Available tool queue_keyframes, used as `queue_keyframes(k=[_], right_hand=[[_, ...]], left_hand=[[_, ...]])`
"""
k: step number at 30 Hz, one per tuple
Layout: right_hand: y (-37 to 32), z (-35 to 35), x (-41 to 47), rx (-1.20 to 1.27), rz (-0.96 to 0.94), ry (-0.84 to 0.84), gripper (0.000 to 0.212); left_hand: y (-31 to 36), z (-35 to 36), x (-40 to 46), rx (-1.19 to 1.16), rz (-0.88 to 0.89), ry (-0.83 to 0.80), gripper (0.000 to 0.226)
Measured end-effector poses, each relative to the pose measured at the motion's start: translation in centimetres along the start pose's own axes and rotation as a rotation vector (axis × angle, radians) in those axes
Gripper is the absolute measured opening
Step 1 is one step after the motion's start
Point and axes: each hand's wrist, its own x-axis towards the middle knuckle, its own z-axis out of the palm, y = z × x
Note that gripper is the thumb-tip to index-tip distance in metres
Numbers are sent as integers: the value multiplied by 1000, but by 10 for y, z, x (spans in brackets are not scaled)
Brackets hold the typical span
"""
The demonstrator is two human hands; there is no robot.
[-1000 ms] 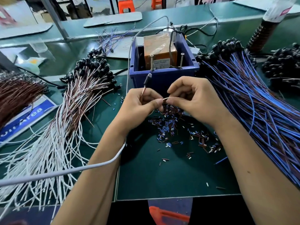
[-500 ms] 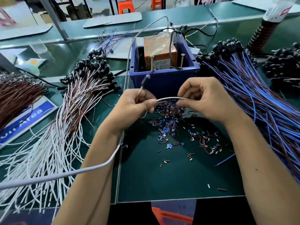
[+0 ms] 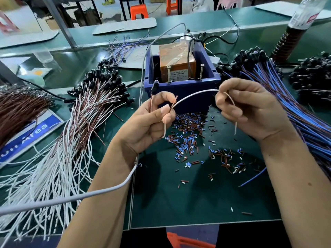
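1. The left hand (image 3: 148, 122) is pinching one end of a white wire (image 3: 193, 94) between thumb and forefinger, together with a thin brown lead topped by a black connector (image 3: 155, 86).
2. The right hand (image 3: 250, 111) is gripping the wire farther along, with its tail hanging down.
3. The wire is arching in the air between both hands, in front of the blue bin (image 3: 188, 104) and above insulation bits (image 3: 188, 133) on the tabletop (image 3: 179, 203).

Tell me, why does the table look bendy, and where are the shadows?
Head view: the wide lens bows the bench rail; soft arm shadows darken the green mat below the left hand and right hand; the white wire they hold is sharp, the bottle top right blurred.
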Motion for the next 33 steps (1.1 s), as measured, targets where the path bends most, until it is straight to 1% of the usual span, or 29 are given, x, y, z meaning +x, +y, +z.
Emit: queue_keyframes(k=[2, 4, 6, 10, 13, 16, 18, 21, 23, 26, 29, 31, 33], right_hand=[[3, 1, 1, 98, 0, -34, 29], [5, 2, 0, 108, -9, -30, 38], [7, 3, 1, 69, -28, -7, 41], [8, 11, 5, 26, -87, 149, 29], [6, 15, 9, 91, -66, 183, 49], [3, 15, 7, 97, 30, 120, 59], [4, 15, 5, -13, 99, 43, 59], [9, 20, 2, -280, 220, -42, 57], [14, 28, 3, -467, 316, -81, 58], [26, 44, 7, -645, 445, -143, 58], [35, 51, 10, -728, 495, -145, 56], [39, 52, 12, -731, 489, -114, 55], [40, 51, 11, -701, 501, -113, 51]], left_hand=[[0, 1, 1, -129, 16, -49, 22], [0, 2, 1, -174, 42, -47, 25], [-1, 4, 1, -149, 85, -7, 28], [-2, 8, 5, -60, 157, 122, 29], [-3, 9, 7, -32, 201, 171, 26], [-1, 10, 4, 28, 202, 169, 23], [2, 10, 1, 52, 198, 155, 22], [5, 11, -3, 48, 176, 107, 18], [4, 13, -2, 63, 136, 76, 16], [-2, 16, 1, 135, 59, 67, 13], [-7, 17, 5, 196, 22, 127, 9], [-10, 15, 7, 226, 28, 199, 14], [-10, 13, 8, 226, 24, 226, 18]])
